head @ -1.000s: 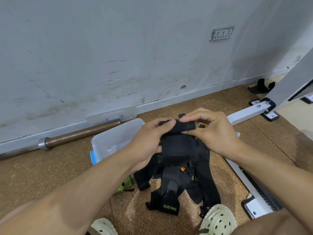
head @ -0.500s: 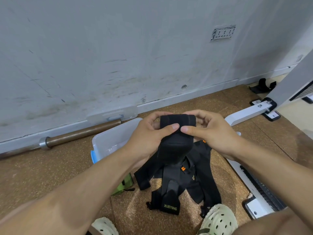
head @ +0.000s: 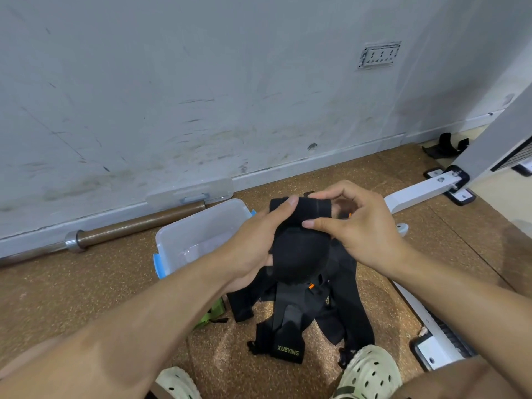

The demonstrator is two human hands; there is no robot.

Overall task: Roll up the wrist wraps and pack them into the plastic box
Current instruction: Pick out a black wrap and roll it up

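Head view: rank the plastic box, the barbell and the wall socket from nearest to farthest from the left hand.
1. Plastic box: on the floor just left of the left hand.
2. Barbell: along the wall's foot, behind the box.
3. Wall socket: high on the wall, up right.

You had two hands up: the left hand [head: 253,240] and right hand [head: 359,226]. One rolled wrist wrap [head: 299,243] sat between them, one plastic box [head: 198,234] at nine o'clock, one barbell [head: 121,231] at ten, two clogs [head: 371,372] at six.
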